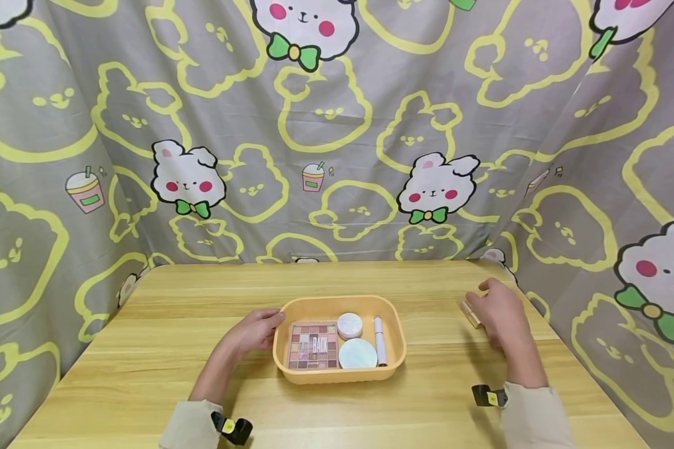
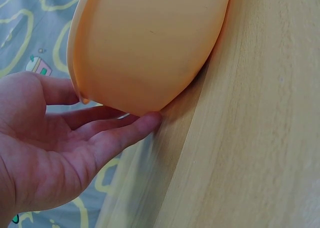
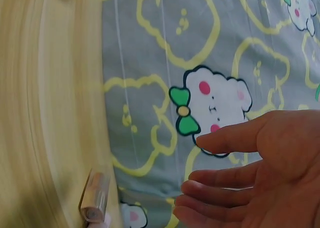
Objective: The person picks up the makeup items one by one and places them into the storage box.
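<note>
A yellow-orange plastic basket (image 1: 337,376) sits on the wooden table. In it lie an eyeshadow palette (image 1: 312,346), a small round white case (image 1: 349,325), a larger round pearly case (image 1: 358,354) and a slim white tube (image 1: 380,341). My left hand (image 1: 256,330) is at the basket's left end; in the left wrist view its extended fingers touch the basket's side near the rim. Over the table's right part, my right hand (image 1: 498,312) holds nothing, its fingers loosely spread in the right wrist view. Beside it lies a clear-cased peach tube (image 3: 95,197), a pinkish thing partly showing next to it.
A grey curtain (image 1: 337,212) with yellow outlines and white rabbit faces hangs behind the table (image 1: 213,287) and along both sides. The table's right edge runs close by the right hand and the peach tube.
</note>
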Available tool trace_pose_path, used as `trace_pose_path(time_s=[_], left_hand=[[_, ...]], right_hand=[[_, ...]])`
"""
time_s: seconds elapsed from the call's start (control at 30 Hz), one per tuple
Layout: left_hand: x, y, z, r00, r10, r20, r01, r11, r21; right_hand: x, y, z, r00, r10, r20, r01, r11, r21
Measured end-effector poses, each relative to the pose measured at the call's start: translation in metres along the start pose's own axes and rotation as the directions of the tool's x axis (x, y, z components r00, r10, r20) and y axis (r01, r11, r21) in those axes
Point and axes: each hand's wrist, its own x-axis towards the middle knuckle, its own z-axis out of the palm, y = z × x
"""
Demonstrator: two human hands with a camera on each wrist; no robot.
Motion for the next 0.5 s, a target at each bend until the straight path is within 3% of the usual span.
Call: trace_pose_path(time_s=[0.17,0.5], left_hand=[[0.0,0.001,0.0,1.0,-0.002,-0.003,0.002,1.0,-0.005],[0.0,0.001,-0.001,0.999,0.019,0.035,-0.019,1.0,-0.024]], right_hand=[[0.006,0.014,-0.003,1.0,0.009,0.004,-0.009,0.999,-0.044],[0.012,0.034,-0.009,0.998,0.07,0.0,-0.07,0.997,-0.037]])
